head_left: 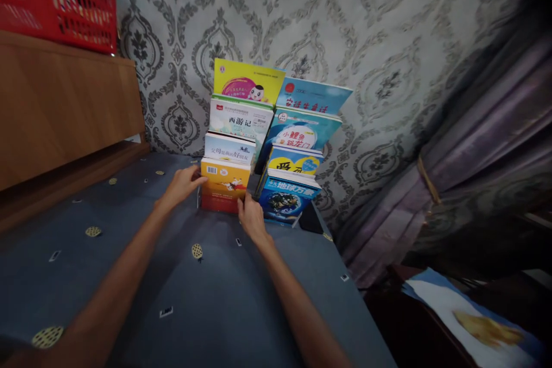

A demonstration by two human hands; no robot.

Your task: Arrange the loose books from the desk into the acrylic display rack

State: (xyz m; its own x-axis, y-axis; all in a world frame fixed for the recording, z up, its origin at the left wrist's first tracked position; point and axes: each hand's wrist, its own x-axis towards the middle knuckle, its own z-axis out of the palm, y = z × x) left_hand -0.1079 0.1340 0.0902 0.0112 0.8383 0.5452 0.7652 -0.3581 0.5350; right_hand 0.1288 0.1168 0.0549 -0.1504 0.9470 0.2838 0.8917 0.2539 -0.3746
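Two columns of books stand in stepped rows against the wall. At the front of the left column is an orange and red book (225, 187), with my left hand (185, 184) at its left edge and my right hand (251, 215) at its lower right edge. Both hands' fingers are closed on that book's sides. Behind it rise a pale blue book (229, 149), a white book (239, 118) and a yellow-green book (248, 80). The right column has a blue book with a globe picture (284, 201) in front, just right of my right hand.
A red basket (56, 3) sits on a wooden cabinet (69, 103) at the left. The blue patterned cloth (172, 276) covers the surface. A dark flat object (311, 219) lies behind the right column. At the right hang purple curtains (409, 184), above a blue and white item (466, 316).
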